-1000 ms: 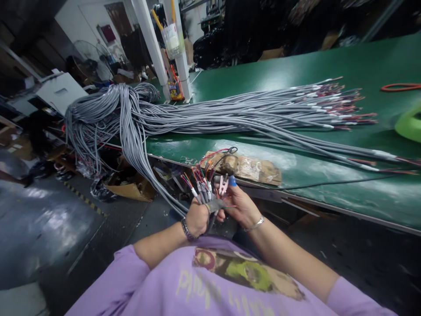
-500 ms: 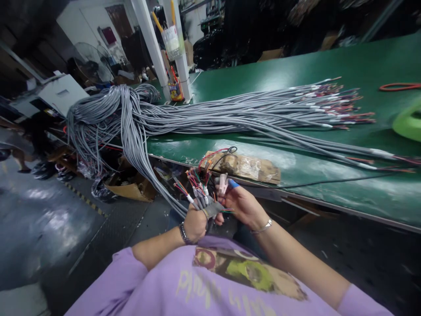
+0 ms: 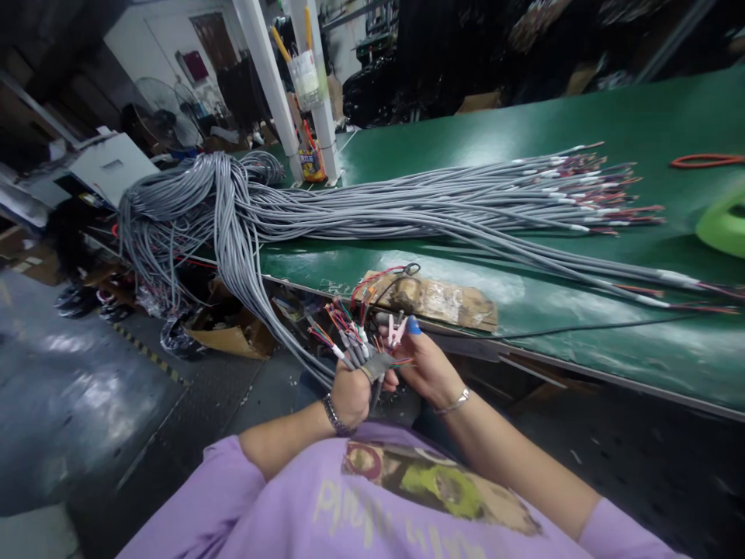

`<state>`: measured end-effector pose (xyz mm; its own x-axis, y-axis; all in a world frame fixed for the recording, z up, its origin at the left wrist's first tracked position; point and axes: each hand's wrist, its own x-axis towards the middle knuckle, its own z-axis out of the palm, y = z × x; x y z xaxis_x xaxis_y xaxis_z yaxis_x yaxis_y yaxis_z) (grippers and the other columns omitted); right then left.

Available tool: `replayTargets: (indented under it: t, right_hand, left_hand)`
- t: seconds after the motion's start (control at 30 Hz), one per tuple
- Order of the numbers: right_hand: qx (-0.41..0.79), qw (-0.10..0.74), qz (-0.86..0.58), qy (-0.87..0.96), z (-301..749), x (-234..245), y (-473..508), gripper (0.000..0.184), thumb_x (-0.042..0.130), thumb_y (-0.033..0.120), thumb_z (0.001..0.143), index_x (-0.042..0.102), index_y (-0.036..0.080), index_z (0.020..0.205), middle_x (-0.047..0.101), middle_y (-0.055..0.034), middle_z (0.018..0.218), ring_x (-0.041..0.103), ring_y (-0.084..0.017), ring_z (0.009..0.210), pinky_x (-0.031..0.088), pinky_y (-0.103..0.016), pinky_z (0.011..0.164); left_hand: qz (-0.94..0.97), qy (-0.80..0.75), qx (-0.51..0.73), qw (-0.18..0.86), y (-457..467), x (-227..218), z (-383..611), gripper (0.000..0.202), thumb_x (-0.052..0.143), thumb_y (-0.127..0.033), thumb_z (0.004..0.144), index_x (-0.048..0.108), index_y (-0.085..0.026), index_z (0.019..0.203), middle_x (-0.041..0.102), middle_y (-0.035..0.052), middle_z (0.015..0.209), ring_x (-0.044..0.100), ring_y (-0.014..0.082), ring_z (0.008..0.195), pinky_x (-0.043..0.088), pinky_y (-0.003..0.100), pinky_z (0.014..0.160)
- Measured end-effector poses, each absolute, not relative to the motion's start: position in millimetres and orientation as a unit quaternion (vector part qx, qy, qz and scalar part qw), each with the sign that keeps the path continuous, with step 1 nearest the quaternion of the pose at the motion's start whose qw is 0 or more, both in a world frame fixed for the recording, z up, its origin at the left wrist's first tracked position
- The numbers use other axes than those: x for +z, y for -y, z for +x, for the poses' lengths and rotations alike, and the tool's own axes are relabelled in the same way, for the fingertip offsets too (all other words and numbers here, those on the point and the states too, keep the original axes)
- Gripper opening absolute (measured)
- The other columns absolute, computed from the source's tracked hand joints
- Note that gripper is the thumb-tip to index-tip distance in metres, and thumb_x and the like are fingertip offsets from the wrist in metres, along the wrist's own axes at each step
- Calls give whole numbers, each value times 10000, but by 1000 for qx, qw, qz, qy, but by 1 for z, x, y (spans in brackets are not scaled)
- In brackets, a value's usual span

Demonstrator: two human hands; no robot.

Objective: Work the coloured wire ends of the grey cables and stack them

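Observation:
My left hand [image 3: 352, 397] is closed round a bundle of grey cables [image 3: 308, 359], held just off the table's front edge. Above that fist stand the stripped cable ends [image 3: 348, 338], with white sleeves and thin coloured wires. A grey wrap [image 3: 377, 365] lies across the bundle beside my fingers. My right hand [image 3: 429, 368], a blue cover on one fingertip, is close by on the right. Between its fingers is a small pink clip [image 3: 396, 332] like a clothes peg. Some coloured wires reach toward the right palm; whether they touch it is hard to tell.
A thick pile of grey cables [image 3: 372, 203] runs along the green table [image 3: 582, 287]. A worn wooden block [image 3: 436, 298] with red and black leads lies at the front edge. White posts [image 3: 268, 78] rise behind. A cardboard box [image 3: 233, 326] is below left, a green object [image 3: 725, 221] far right.
The pink clip has turned in my right hand, so its two legs now show. My right hand has shifted slightly left toward the bundle. My left hand keeps its hold.

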<state>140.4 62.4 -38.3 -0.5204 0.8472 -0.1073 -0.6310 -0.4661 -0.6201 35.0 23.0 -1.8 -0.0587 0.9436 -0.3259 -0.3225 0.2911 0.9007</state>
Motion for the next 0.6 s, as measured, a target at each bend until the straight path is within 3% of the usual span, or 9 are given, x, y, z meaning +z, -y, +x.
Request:
replayTargets:
  t: [0.3,0.6]
  right_hand:
    - [846,433,-218,224,140,-38,-63,517,614,660,770,638,215,1034,665,4,603,524,-167,290,411,-299,272]
    - [837,444,-225,227,138,-40,-61,528,594,665,781,621,217,1059,673,-9,667,505,-155,299,393,-298,271]
  left_hand:
    - [301,-521,504,620,-21,-14,36,437,793,-539,515,601,-147,512,563,7,408,496,101,367,447,240,419]
    - [292,-526,494,628,-19,-8,36,464,804,-556,479,570,-156,503,540,-6,387,454,87,335,414,234,396]
